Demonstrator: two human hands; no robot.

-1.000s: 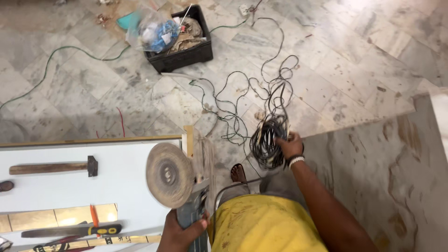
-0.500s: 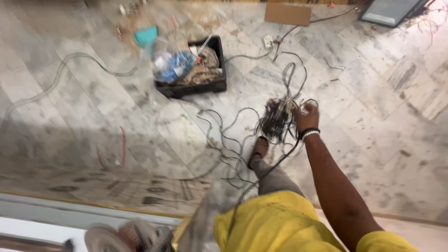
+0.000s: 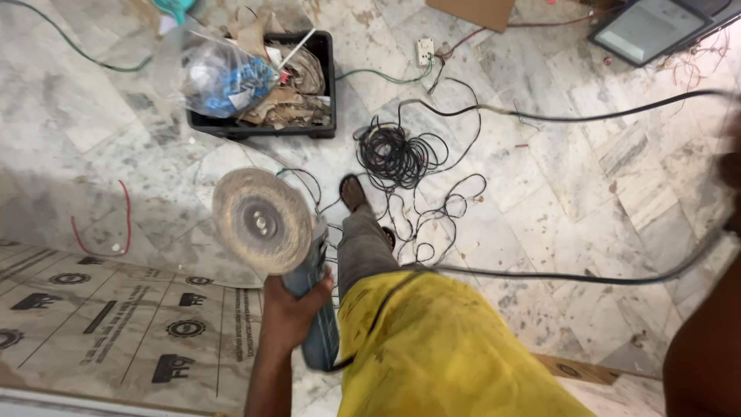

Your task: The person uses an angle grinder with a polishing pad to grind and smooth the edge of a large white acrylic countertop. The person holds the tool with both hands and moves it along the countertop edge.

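Below, left hand (image 3: 289,313) gripping angle grinder (image 3: 266,224)

A clear plastic bag (image 3: 220,77) of blue contents lies in a black crate (image 3: 324,85).

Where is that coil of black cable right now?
In the head view, the coil of black cable lies on the marble floor near the top centre, right of the black crate and beyond the person's foot.

One angle grinder (image 3: 285,239) with one dusty disc (image 3: 262,221) is showing. One black crate (image 3: 266,116) is sitting on the floor, holding one clear plastic bag (image 3: 220,77). One coil of black cable (image 3: 397,154), one white socket (image 3: 424,51) and one loose red wire (image 3: 116,224) are lying nearby.
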